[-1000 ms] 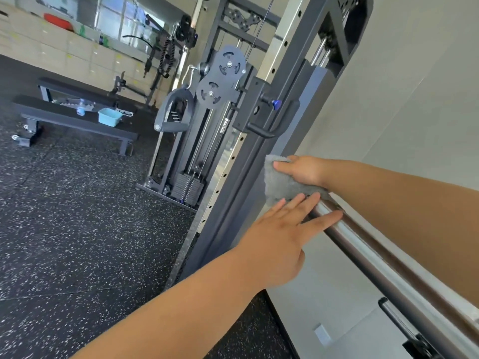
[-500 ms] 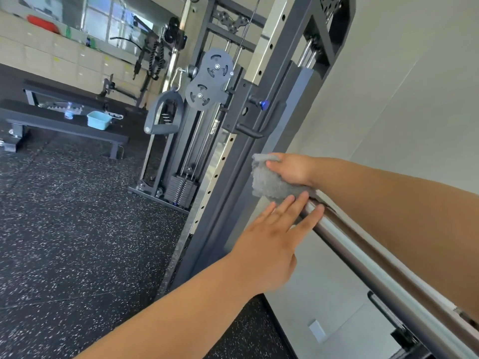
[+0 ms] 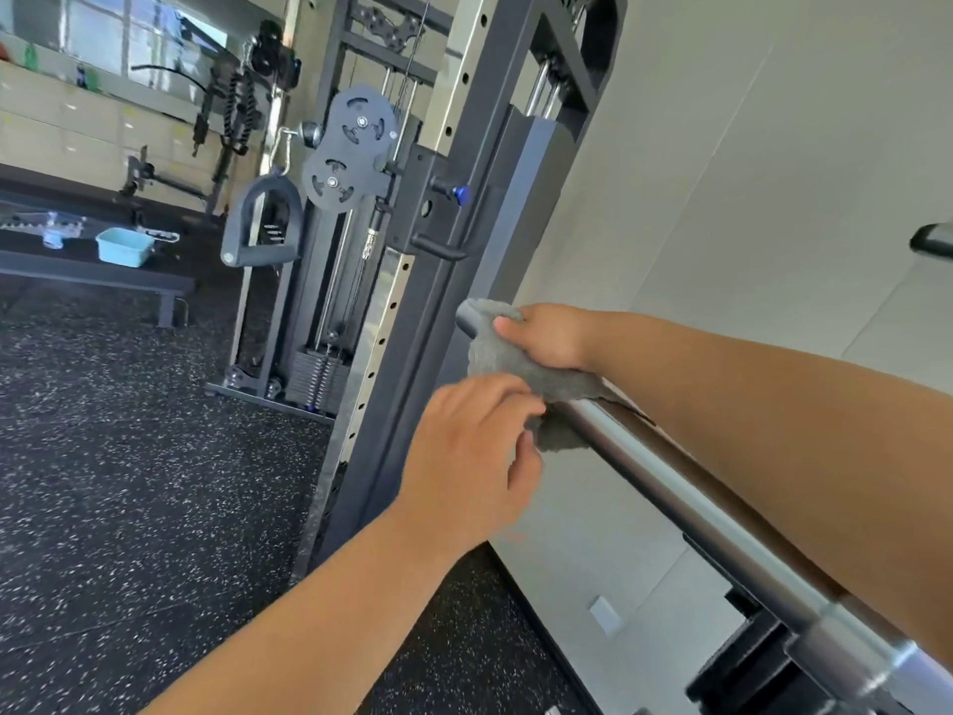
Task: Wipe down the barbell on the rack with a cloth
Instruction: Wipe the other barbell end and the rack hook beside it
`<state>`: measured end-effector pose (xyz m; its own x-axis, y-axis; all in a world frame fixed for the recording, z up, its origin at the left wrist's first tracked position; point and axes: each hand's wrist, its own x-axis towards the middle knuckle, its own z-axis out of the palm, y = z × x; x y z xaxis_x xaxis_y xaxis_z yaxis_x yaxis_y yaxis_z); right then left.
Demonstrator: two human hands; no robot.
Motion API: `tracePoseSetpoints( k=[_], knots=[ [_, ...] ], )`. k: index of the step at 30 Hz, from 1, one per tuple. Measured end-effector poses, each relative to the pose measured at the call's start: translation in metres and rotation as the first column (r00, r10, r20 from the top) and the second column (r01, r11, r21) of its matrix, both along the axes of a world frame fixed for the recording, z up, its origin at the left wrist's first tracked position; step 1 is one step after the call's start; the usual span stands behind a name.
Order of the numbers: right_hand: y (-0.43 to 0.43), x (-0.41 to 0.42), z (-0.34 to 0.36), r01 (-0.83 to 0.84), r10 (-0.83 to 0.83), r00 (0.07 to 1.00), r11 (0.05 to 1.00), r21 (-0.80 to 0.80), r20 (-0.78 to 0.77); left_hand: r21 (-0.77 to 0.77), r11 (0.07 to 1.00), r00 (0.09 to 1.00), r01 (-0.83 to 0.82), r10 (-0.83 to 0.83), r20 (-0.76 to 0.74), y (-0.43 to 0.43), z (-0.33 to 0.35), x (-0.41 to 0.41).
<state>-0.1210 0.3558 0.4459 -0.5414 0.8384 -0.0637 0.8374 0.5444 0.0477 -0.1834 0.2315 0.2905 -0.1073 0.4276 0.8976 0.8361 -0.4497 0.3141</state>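
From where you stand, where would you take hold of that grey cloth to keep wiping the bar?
Probably from above, at the part draped over the barbell. The grey cloth wraps the round bar near its far end, so a hand closing down around bar and cloth together holds it best, as the right hand does. The left hand pinches the loose lower flap, which hangs free and offers less hold.

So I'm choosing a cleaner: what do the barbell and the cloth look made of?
The barbell looks like bare or chromed steel, smooth and shiny, since it mirrors the arm above it. The cloth looks like soft grey microfibre or fleece: matte, fuzzy, draping limply over the bar. Exact fibre unclear.
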Motion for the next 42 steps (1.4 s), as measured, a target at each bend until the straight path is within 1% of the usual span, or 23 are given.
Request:
tracePoseSetpoints(
  k=[2, 4, 7, 8, 9, 10, 13, 16, 18, 23, 26, 28, 29, 30, 31, 32, 33, 34, 35, 36, 38, 39, 42],
  knots=[
    [-0.019, 0.018, 0.005, -0.033, 0.032, 0.999, 0.998, -0.061, -0.024, -0.058, 0.998, 0.996, -0.036, 0.041, 0.083, 0.009, 0.008, -0.008],
    [-0.033, 0.040, 0.005, -0.051, 0.044, 0.998, 0.985, -0.163, -0.051, -0.173, 0.985, 0.995, -0.001, 0.018, 0.095, 0.020, 0.013, -0.015],
    [-0.054, 0.076, 0.008, 0.000, -0.059, 0.987, 0.929, -0.370, -0.147, -0.329, 0.942, 0.997, 0.063, -0.073, -0.018, 0.026, 0.018, -0.017],
    [-0.061, 0.085, 0.008, 0.005, -0.081, 0.985, 0.893, -0.449, -0.149, -0.358, 0.931, 0.995, 0.069, -0.090, -0.043, 0.024, 0.020, -0.016],
    [-0.066, 0.090, 0.008, 0.012, -0.087, 0.987, 0.877, -0.480, -0.135, -0.373, 0.925, 0.992, 0.073, -0.104, -0.064, 0.023, 0.021, -0.015],
    [-0.067, 0.093, 0.009, 0.032, -0.091, 0.990, 0.884, -0.465, -0.104, -0.377, 0.923, 0.989, 0.080, -0.121, -0.085, 0.021, 0.023, -0.013],
    [-0.073, 0.084, 0.011, 0.095, -0.093, 0.995, 0.942, -0.321, 0.022, -0.352, 0.929, 0.978, 0.112, -0.166, -0.126, 0.018, 0.028, -0.008],
    [-0.079, 0.079, 0.006, 0.080, -0.062, 0.981, 0.992, -0.099, 0.181, -0.325, 0.927, 0.976, 0.187, -0.214, -0.047, 0.013, 0.034, 0.001],
    [-0.093, 0.089, 0.003, 0.034, -0.034, 0.974, 0.999, 0.004, 0.225, -0.321, 0.917, 0.969, 0.238, -0.249, 0.008, 0.007, 0.037, 0.009],
    [-0.146, 0.142, 0.013, 0.160, -0.143, 0.927, 0.987, -0.022, 0.347, -0.344, 0.905, 0.960, 0.249, -0.277, -0.035, -0.008, 0.042, 0.022],
    [-0.177, 0.168, 0.022, 0.184, -0.151, 0.900, 0.982, -0.043, 0.409, -0.347, 0.897, 0.946, 0.273, -0.315, -0.070, -0.022, 0.048, 0.030],
    [-0.187, 0.177, 0.024, 0.185, -0.155, 0.897, 0.982, -0.032, 0.414, -0.342, 0.891, 0.926, 0.299, -0.358, -0.122, -0.030, 0.051, 0.039],
    [-0.186, 0.179, 0.024, 0.187, -0.158, 0.908, 0.982, -0.037, 0.389, -0.347, 0.886, 0.916, 0.308, -0.375, -0.146, -0.033, 0.051, 0.044],
    [-0.183, 0.181, 0.024, 0.208, -0.168, 0.926, 0.975, -0.084, 0.337, -0.358, 0.882, 0.910, 0.306, -0.382, -0.163, -0.034, 0.051, 0.048],
    [-0.180, 0.182, 0.023, 0.240, -0.193, 0.951, 0.953, -0.186, 0.241, -0.374, 0.881, 0.909, 0.291, -0.377, -0.180, -0.034, 0.051, 0.052],
    [-0.178, 0.184, 0.023, 0.267, -0.242, 0.964, 0.905, -0.332, 0.114, -0.393, 0.880, 0.910, 0.265, -0.364, -0.200, -0.035, 0.051, 0.055],
    [-0.176, 0.187, 0.023, 0.267, -0.306, 0.952, 0.841, -0.471, -0.007, -0.414, 0.879, 0.911, 0.235, -0.348, -0.220, -0.037, 0.050, 0.057],
    [-0.176, 0.190, 0.023, 0.260, -0.361, 0.929, 0.798, -0.543, -0.085, -0.431, 0.878, 0.913, 0.206, -0.331, -0.238, -0.038, 0.051, 0.060],
    [-0.178, 0.193, 0.022, 0.256, -0.369, 0.921, 0.811, -0.526, -0.122, -0.445, 0.877, 0.916, 0.181, -0.315, -0.249, -0.040, 0.051, 0.063],
    [-0.182, 0.196, 0.022, 0.269, -0.338, 0.936, 0.867, -0.419, -0.097, -0.457, 0.875, 0.918, 0.160, -0.302, -0.257, -0.042, 0.052, 0.066],
    [-0.190, 0.200, 0.022, 0.267, -0.263, 0.963, 0.960, -0.082, 0.056, -0.459, 0.878, 0.920, 0.135, -0.283, -0.271, -0.047, 0.054, 0.072],
    [-0.197, 0.202, 0.022, 0.244, -0.246, 0.962, 0.969, 0.032, 0.120, -0.454, 0.880, 0.918, 0.137, -0.285, -0.277, -0.050, 0.055, 0.074],
    [-0.222, 0.211, 0.012, 0.193, -0.226, 0.949, 0.968, 0.159, 0.222, -0.442, 0.878, 0.893, 0.183, -0.336, -0.299, -0.058, 0.055, 0.080]
  ],
)
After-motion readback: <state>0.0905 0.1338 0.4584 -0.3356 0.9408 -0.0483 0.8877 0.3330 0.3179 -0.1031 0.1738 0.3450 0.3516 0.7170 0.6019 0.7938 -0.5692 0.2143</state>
